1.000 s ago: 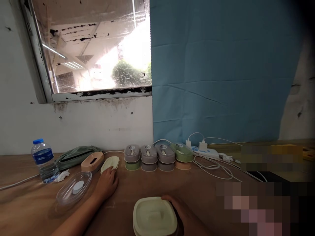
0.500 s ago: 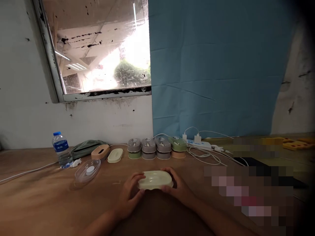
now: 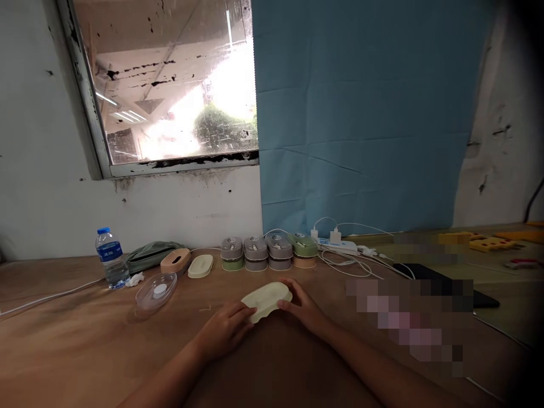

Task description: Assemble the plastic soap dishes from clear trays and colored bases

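A pale yellow oval lid (image 3: 267, 300) with a wavy near edge is held between my two hands, low in the middle of the view. My left hand (image 3: 232, 324) grips its near left end, fingers on top. At the right end, my right hand (image 3: 300, 306) pinches the rim between thumb and fingers. The lid is tilted, its right end farther from me. Behind it on the table lie a similar pale yellow oval piece (image 3: 200, 266), an orange oval piece (image 3: 175, 261) with a dark slot, and a clear plastic cover (image 3: 148, 293) with a white round spot.
Several two-tier lunch boxes (image 3: 255, 253) stand in a row at the back. A water bottle (image 3: 111, 259), a green pouch (image 3: 147, 258) and crumpled tissue (image 3: 135, 279) are at the left. A power strip (image 3: 338, 245) with loose white cables (image 3: 346, 260) lies to the right, near a blurred-out patch.
The lid has turned from level to slanted, its left end coming nearer to me and its right end rising. My left hand has shifted its grip to the near left corner.
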Motion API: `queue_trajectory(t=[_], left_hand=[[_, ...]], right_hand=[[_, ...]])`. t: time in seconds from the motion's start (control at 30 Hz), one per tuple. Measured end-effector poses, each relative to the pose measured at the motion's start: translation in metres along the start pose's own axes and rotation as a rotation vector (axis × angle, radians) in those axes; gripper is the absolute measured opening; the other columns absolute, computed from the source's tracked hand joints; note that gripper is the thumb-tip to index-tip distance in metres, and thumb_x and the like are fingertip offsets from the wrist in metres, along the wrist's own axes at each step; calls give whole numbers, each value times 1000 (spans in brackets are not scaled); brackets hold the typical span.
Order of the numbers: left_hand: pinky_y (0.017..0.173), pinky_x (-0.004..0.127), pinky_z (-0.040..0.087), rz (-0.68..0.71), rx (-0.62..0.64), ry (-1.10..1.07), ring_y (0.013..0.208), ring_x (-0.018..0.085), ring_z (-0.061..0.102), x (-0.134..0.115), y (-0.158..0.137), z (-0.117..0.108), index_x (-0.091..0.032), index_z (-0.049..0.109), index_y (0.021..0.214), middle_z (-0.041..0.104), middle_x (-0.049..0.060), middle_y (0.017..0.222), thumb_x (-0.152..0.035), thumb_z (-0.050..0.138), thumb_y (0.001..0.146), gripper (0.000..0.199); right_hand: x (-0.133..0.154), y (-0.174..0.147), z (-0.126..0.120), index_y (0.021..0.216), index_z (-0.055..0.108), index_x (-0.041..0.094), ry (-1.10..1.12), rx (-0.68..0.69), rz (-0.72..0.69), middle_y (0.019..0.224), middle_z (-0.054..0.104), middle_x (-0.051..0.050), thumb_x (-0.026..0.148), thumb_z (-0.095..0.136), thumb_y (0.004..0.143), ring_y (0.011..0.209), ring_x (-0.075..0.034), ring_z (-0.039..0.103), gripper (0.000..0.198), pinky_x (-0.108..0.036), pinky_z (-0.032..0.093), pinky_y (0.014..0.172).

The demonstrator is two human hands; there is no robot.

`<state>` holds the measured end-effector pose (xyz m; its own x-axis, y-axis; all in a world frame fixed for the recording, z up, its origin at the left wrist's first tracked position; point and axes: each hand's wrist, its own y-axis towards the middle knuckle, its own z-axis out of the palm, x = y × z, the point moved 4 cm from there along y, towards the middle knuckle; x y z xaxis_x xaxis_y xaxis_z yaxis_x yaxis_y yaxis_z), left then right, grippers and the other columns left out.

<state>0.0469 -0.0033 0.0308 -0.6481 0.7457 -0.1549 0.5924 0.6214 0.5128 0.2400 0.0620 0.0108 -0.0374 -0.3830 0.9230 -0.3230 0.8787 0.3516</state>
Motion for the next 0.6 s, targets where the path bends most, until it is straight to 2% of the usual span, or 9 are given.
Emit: queue_trajectory(t=[0.07, 0.13, 0.3, 0.37, 0.5, 0.6], left_hand=[[82, 29, 44, 35, -8, 83, 92, 17, 52, 5, -2, 0, -22, 47, 113, 57, 7, 97, -26, 38, 85, 30], [81, 30, 44, 11, -44, 153, 90, 18, 51, 16, -4, 1, -21, 47, 112, 56, 7, 93, -26, 38, 85, 29], [78, 35, 43, -298, -399, 329, 84, 20, 50, 63, -13, -7, -16, 50, 99, 51, 8, 83, -25, 36, 84, 22], [78, 35, 42, -379, -476, 383, 83, 20, 49, 85, -14, -11, -16, 50, 95, 50, 8, 82, -24, 37, 84, 20], [79, 37, 41, -432, -522, 460, 85, 22, 48, 130, -9, -18, -14, 51, 95, 49, 9, 85, -24, 38, 82, 21], [80, 39, 40, -471, -510, 485, 85, 23, 47, 163, -4, -19, -12, 51, 98, 48, 9, 86, -23, 39, 80, 24]], right_hand=[[-6, 2, -1, 112, 37, 21, -23, -18, -3, 119, 45, -9, 33, 62, 68, 108, -21, 46, 52, -36, 38, 90], [-11, 4, -3, 111, 39, 19, -78, -47, 5, 117, 47, -10, 30, 61, 68, 106, -22, 47, 49, -37, 38, 89], [-13, 5, -7, 103, 45, 17, -147, -69, 2, 106, 53, -9, 26, 58, 70, 100, -21, 51, 37, -37, 39, 86], [-11, 4, -6, 101, 47, 17, -171, -57, 3, 105, 54, -9, 26, 57, 71, 100, -20, 51, 33, -35, 39, 86], [-8, 2, -1, 98, 49, 18, -266, 4, 26, 102, 56, -7, 27, 57, 70, 97, -20, 52, 30, -34, 41, 85], [-7, 0, 4, 97, 50, 19, -356, 76, 3, 101, 56, -6, 24, 60, 68, 98, -20, 51, 32, -35, 39, 88]])
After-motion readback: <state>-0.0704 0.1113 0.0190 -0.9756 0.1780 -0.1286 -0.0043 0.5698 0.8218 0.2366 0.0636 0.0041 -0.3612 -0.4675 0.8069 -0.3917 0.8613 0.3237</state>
